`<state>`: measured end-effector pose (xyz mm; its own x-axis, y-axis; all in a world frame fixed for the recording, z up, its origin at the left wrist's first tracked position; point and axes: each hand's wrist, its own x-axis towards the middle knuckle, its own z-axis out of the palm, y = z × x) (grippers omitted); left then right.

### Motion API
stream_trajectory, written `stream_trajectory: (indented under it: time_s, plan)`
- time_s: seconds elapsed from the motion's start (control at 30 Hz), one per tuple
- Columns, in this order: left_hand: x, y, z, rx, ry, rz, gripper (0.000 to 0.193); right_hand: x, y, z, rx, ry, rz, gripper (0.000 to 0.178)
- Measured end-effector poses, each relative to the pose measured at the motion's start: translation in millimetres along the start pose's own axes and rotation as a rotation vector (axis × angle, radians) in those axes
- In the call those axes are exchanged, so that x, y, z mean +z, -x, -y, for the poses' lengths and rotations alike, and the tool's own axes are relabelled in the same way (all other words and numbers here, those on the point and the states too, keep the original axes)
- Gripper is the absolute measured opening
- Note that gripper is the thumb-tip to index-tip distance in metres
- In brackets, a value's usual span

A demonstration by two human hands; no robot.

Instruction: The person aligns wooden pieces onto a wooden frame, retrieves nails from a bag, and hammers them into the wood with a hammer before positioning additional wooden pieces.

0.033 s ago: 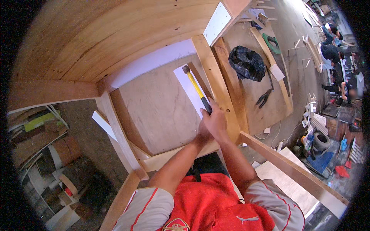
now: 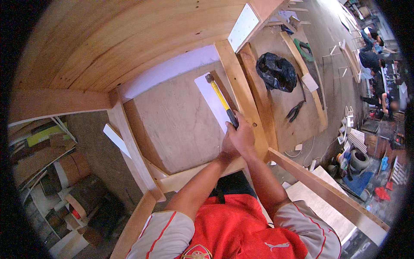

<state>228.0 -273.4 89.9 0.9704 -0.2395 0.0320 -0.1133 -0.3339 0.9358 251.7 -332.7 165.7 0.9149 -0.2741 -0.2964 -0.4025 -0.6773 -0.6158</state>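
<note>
My right hand (image 2: pixel 243 134) is wrapped round the black grip of a hammer (image 2: pixel 221 97) with a yellow shaft and a dark head. The hammer points away from me over a white strip (image 2: pixel 205 91), its head near the strip's far end. My left hand (image 2: pixel 228 146) is tucked close against the right one at the strip's near end. Its fingers are mostly hidden, so what it holds, if anything, does not show. Under both hands is a wooden frame with a plywood panel (image 2: pixel 172 125) and a light wood rail (image 2: pixel 241 86) on its right side.
A broad plank panel (image 2: pixel 129 39) rises at the far left. To the right, a board carries a black plastic bag (image 2: pixel 276 72), pliers (image 2: pixel 295 111) and a green-handled saw (image 2: pixel 304 49). A wooden bar (image 2: pixel 327 190) juts out at lower right. People (image 2: pixel 374 60) are far right.
</note>
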Motion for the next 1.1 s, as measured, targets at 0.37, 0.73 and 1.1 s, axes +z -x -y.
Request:
stream_trajectory:
  time_s: [0.37,0.73,1.1]
  plan:
    - [7.7,-51.3,-7.2,0.016,-0.006,-0.29,0.024,-50.5,11.8,17.0,-0.18,-0.169,-0.094,0.038]
    - [-16.5,-20.9,-22.4,0.002,-0.025,-0.144,0.027,-48.1,47.9,-7.5,-0.184,-0.266,-0.089,0.037]
    - [-34.4,122.5,-8.0,0.35,-0.526,0.273,0.07,-16.0,189.1,-85.7,-0.079,-0.316,-0.211,0.034]
